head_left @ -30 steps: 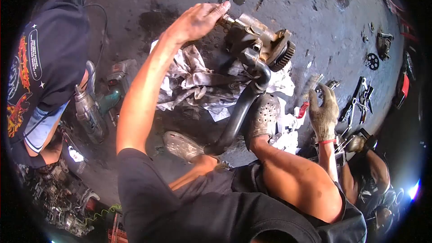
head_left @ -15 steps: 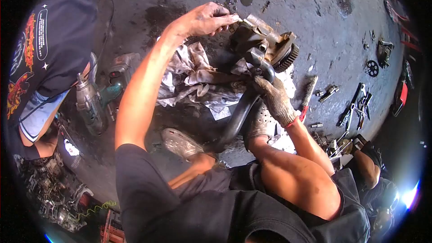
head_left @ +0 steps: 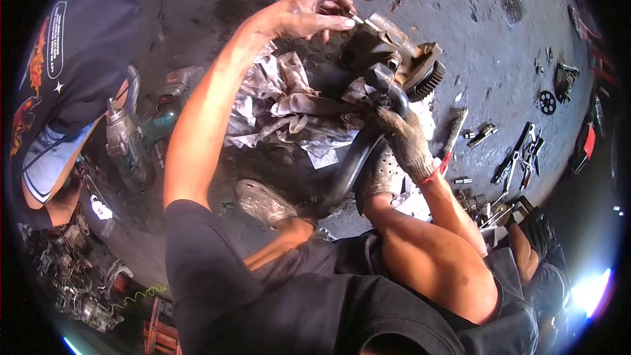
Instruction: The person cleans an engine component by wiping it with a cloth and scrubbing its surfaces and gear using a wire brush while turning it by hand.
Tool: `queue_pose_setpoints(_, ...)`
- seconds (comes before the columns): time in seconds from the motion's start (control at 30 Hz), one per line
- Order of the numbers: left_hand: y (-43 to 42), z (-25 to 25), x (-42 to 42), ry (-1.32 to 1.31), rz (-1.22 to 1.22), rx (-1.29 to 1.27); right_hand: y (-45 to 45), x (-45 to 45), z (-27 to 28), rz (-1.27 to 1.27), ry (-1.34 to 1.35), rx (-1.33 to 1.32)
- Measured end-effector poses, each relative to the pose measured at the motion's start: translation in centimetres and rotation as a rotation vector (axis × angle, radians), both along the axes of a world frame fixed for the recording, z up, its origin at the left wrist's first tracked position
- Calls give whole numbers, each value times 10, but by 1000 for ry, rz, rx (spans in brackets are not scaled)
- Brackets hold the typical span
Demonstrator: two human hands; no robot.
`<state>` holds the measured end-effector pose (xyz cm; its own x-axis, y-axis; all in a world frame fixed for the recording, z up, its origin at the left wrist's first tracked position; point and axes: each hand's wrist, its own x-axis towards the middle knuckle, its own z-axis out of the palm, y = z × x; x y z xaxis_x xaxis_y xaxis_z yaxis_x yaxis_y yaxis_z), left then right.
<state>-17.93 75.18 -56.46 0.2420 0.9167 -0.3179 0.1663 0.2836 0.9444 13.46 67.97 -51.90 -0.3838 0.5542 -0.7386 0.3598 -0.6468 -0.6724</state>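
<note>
A grimy metal housing with a toothed gear point(head_left: 427, 81) on its right side stands over the rags between my feet. My bare left hand point(head_left: 321, 13) is at its upper left end, fingers bent and thumb tip close to the forefinger in a pinch. Something small and bright shows at those fingertips, too small to name. In a dirty knit glove, my right hand point(head_left: 406, 141) wraps round a thick black curved pipe point(head_left: 357, 161) just below the housing. The pipe runs down and left between my shoes.
Crumpled stained rags point(head_left: 289, 102) lie left of the housing. An impact wrench point(head_left: 128, 138) rests farther left, beside a person in a dark shirt point(head_left: 85, 46). Right are a brush point(head_left: 453, 133), sockets point(head_left: 485, 133), wrenches point(head_left: 521, 158) and a small gear point(head_left: 546, 102).
My left hand has shifted slightly up and right, with its fingers more raised and bent. The view has moved a little. My right hand keeps its hold on the pipe.
</note>
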Motion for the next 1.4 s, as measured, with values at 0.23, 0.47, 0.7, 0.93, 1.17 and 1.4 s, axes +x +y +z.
queue_pose_setpoints(0.23,12,-4,1,81,-34,-154,0,-11,-11,-190,88,-57)
queue_pose_setpoints(0.47,21,-9,1,110,-60,-297,-3,-21,0,-200,-12,104)
queue_pose_setpoints(0.7,28,-7,-3,264,-132,-376,1,-19,-5,-152,-5,66)
queue_pose_setpoints(0.93,20,2,-8,162,-34,-376,2,-13,-13,-112,36,64)
queue_pose_setpoints(1.17,24,-8,-7,107,-116,-272,4,-24,3,-173,60,12)
queue_pose_setpoints(1.4,15,-2,1,-52,60,-72,4,-27,1,-60,-36,205)
